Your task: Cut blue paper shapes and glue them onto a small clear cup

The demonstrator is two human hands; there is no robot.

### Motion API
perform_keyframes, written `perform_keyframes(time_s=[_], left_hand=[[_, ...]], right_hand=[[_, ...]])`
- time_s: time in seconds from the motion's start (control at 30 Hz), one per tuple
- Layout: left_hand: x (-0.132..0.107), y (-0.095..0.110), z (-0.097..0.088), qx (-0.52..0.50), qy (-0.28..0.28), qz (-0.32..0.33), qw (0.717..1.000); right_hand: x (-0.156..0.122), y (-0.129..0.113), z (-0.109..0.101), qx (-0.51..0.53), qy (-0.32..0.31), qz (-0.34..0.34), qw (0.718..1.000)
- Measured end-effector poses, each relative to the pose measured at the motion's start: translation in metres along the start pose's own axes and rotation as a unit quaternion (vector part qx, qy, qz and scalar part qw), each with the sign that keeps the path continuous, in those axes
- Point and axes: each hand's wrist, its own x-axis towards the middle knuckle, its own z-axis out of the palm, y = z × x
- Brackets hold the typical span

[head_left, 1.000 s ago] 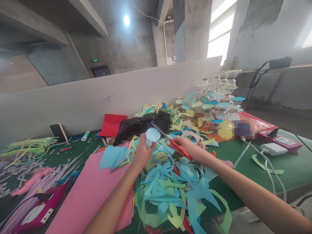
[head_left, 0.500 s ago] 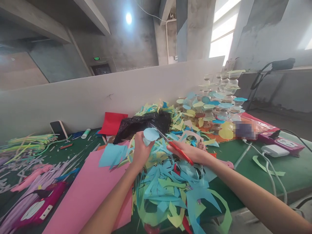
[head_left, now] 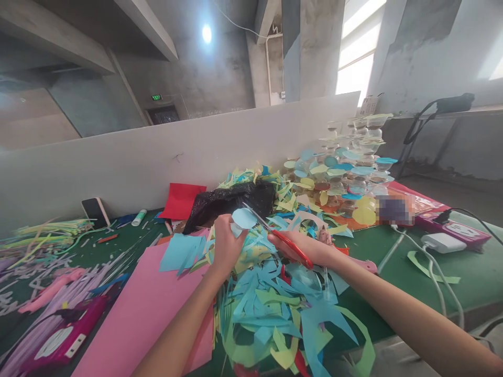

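Between the fingers of my left hand (head_left: 227,248) is a round light blue paper disc (head_left: 244,218), with something pale, perhaps a clear cup, just beneath it. My right hand (head_left: 304,246) is closed around red-handled scissors (head_left: 293,247). Their metal blades point away to the upper left, beside the disc's right edge. Whether the blades touch the paper I cannot tell. Under both hands lies a heap of blue, green and yellow paper scraps (head_left: 267,296). A black plastic bag (head_left: 214,201) lies behind my left hand.
Light blue paper sheets (head_left: 181,252) rest on pink paper (head_left: 151,309) at the left. Stacked clear cups with paper discs (head_left: 353,170) stand at the back right. White cables (head_left: 442,272) cross the green table (head_left: 396,288). A phone (head_left: 95,212) leans against the white partition (head_left: 129,157).
The view has shifted very slightly. My hands, the disc and the scissors keep nearly the same positions, and both grips are unchanged.
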Motion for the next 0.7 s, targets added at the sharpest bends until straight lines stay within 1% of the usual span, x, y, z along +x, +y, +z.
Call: perform_keyframes(time_s=[0.2,0.27,0.37,0.43,0.57,0.7], left_hand=[[-0.0024,-0.0006,0.0013,0.029,-0.015,0.010,0.999],[-0.0028,-0.0006,0.0028,0.025,-0.018,0.006,1.000],[-0.0022,-0.0008,0.0040,0.012,-0.001,-0.006,1.000],[-0.0011,-0.0010,0.0036,0.009,0.022,-0.013,1.000],[0.0014,-0.0011,0.0004,0.005,0.064,-0.020,0.998],[0.0027,-0.0009,-0.0031,0.020,0.079,-0.004,0.997]], right_hand=[[0.0022,-0.0041,0.0032,0.085,0.024,0.068,0.994],[0.0022,-0.0043,0.0012,0.087,0.032,0.059,0.994],[0.0005,-0.0038,-0.0024,0.037,0.053,0.007,0.998],[-0.0012,-0.0035,-0.0039,0.018,0.045,-0.012,0.999],[-0.0038,-0.0051,-0.0043,0.002,0.001,-0.012,1.000],[-0.0041,-0.0061,-0.0021,0.040,-0.042,-0.023,0.998]])
